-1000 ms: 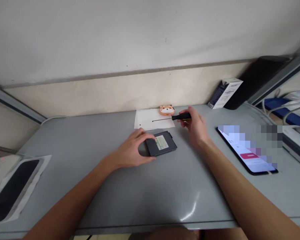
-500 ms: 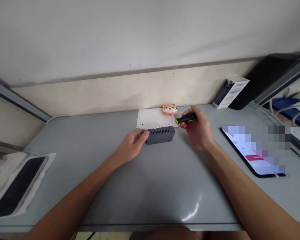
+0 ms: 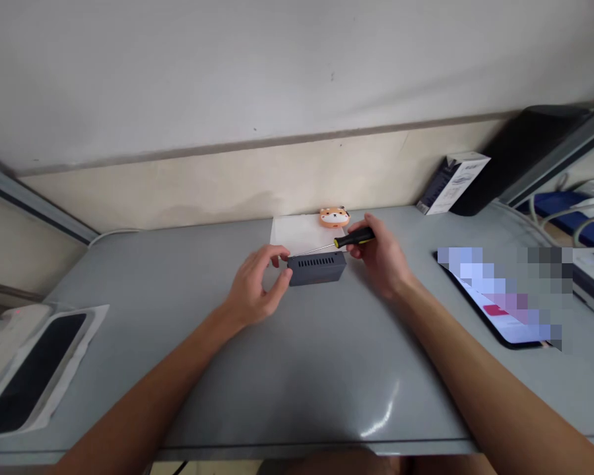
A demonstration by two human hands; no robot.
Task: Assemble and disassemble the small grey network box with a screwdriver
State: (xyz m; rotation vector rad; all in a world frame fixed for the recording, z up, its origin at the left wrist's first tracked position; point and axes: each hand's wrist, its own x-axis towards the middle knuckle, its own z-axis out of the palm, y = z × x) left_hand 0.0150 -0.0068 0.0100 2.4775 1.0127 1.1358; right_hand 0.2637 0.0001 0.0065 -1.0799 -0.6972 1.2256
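Note:
A dark grey slotted box, with a row of vents along its top, stands on the desk in front of white paper. My left hand is at its left end, thumb touching the corner and index fingertip close to the top edge; the fingers are spread apart. In my right hand is a black and yellow screwdriver, held by its handle. Its thin shaft slants left over the box, and the tip reaches the top left corner beside my left index finger. Whether the tip sits on a screw is too small to tell.
An orange animal-faced case lies at the paper's back edge. To the right are a lit phone, a carton and a black cylindrical object. A black-screened device lies on white wrapping at left.
My left fingers have loosened from the box's end and spread, the index lifting to the top corner. My right hand and the screwdriver have shifted slightly left.

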